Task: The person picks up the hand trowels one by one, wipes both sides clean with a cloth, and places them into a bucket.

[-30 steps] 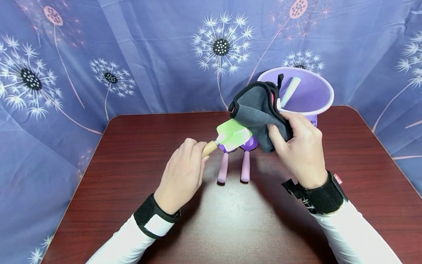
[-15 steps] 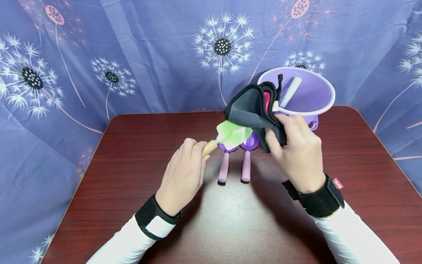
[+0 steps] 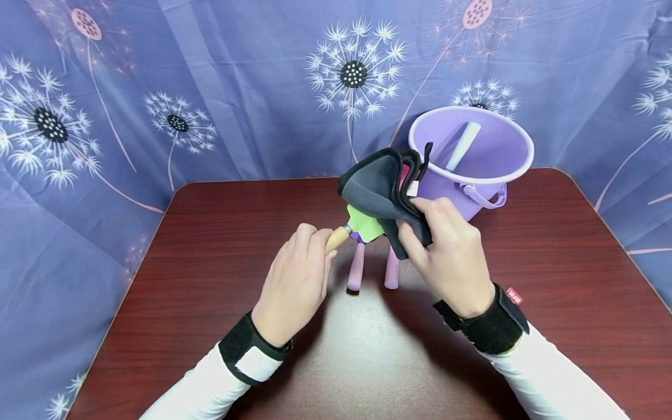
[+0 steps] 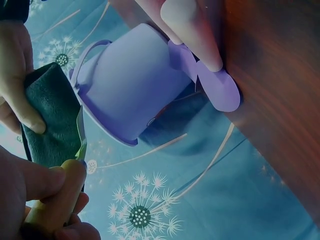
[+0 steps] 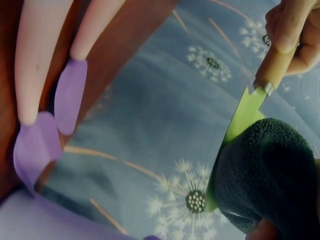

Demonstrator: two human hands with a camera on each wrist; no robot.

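My left hand (image 3: 294, 286) grips the wooden handle of a small garden trowel (image 3: 362, 224) with a green blade, held above the table. The handle shows between thumb and fingers in the left wrist view. A folded dark grey cloth (image 3: 375, 189) with black edging, a pink inner layer and a white tag is pinched by my right hand (image 3: 451, 262). It lies against the trowel's blade and hides much of it in the head view. In the right wrist view the cloth (image 5: 265, 170) covers one face of the green blade (image 5: 242, 117), whose long edge stays visible.
Below the trowel, two purple tools with pink handles, one left (image 3: 356, 269) and one right (image 3: 392, 271), lie side by side on the brown table (image 3: 236, 262). A purple bucket (image 3: 446, 192) stands behind my right hand, a pale handle (image 3: 464, 144) sticking up inside it. A dandelion-print curtain (image 3: 236, 116) hangs behind.
My right hand has moved left and toward me, bringing the cloth farther over the green blade. More of the bucket shows now. The left hand has barely shifted.
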